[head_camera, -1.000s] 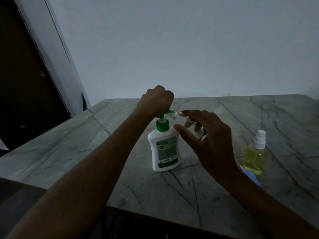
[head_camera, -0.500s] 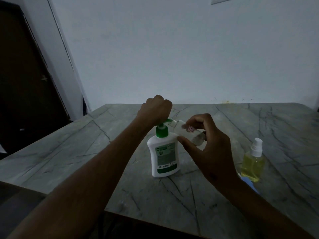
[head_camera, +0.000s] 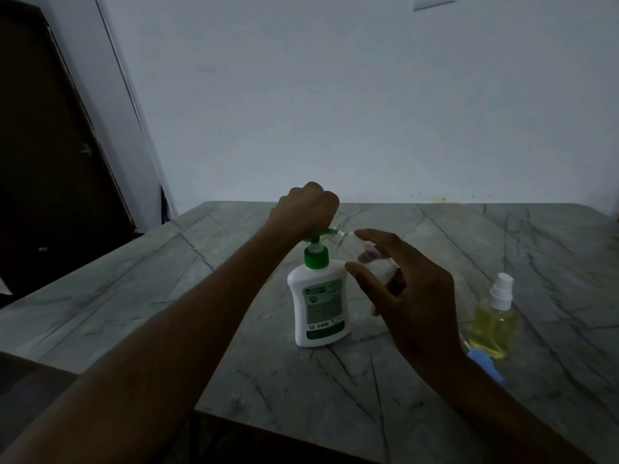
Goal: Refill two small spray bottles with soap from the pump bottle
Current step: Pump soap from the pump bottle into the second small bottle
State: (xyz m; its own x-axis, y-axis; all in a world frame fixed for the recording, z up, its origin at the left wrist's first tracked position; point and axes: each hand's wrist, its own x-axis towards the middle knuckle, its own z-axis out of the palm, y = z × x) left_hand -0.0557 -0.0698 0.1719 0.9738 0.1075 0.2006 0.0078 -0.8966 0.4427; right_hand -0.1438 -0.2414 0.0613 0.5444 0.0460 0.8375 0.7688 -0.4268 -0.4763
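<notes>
Pressing: left hand (head_camera: 306,209) is sitting as a closed fist on the green pump head of the pump bottle (head_camera: 319,303).
Pump bottle look: white body, green collar and spout, green-and-white label, standing upright on the grey marble table (head_camera: 134,296).
Small clear bottle (head_camera: 365,256): uncapped, tilted, its mouth touching the spout tip; looking empty or near empty, hard to tell in the dim light.
Right hand (head_camera: 412,296): holding the clear bottle between thumb and fingers, grip loose, index finger stretched over the top.
Yellow spray bottle (head_camera: 494,318): white sprayer on, full of yellow liquid, standing to the right, apart from the hands.
Blue item (head_camera: 484,363): lying at the yellow bottle's base, partly hidden by the right wrist; cannot tell what it is.
Changing since half a second ago: right fingers are opening out from a tighter curl; the fist is staying on the pump; the bottles on the table are not moving.
</notes>
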